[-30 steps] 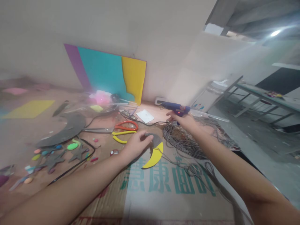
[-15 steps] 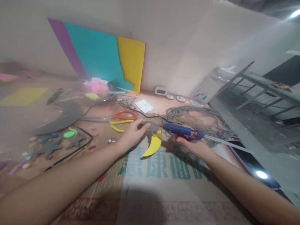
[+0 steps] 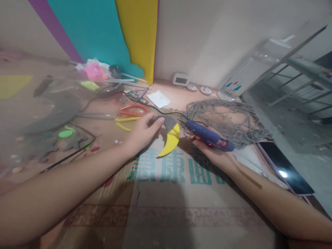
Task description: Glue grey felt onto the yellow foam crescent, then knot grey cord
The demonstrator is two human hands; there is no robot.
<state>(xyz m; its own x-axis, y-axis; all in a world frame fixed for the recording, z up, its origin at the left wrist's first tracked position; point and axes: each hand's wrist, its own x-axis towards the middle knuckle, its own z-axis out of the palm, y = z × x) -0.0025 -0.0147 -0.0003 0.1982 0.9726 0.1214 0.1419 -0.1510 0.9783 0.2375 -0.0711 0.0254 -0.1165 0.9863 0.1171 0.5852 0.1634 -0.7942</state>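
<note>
Between the thumb and fingers of my left hand (image 3: pixel 145 133) is a crescent moon cutout (image 3: pixel 172 140). Its lower part is bare yellow, and its upper part is covered with grey yarn. My right hand (image 3: pixel 211 148) is wrapped round a blue hot glue gun (image 3: pixel 207 134) with a small red light on its side. The gun's nozzle points left at the moon's upper edge, a short gap away from it. Behind the gun lies a loose heap of grey yarn (image 3: pixel 220 107). Scissors with orange handles (image 3: pixel 133 110) and a tool with yellow handles (image 3: pixel 123 125) lie just beyond my left hand.
A clear bottle (image 3: pixel 249 74) stands at the back right, near a small white digital device (image 3: pixel 181 79). A phone (image 3: pixel 287 169) rests by the table's right edge. Coloured boards (image 3: pixel 90 31) lean on the wall. Grey cutouts and small coloured pieces lie at left.
The glue gun's nozzle has drawn back from the moon and tilted upward. My left hand still holds the moon. The camera view has tipped downward and moved closer.
</note>
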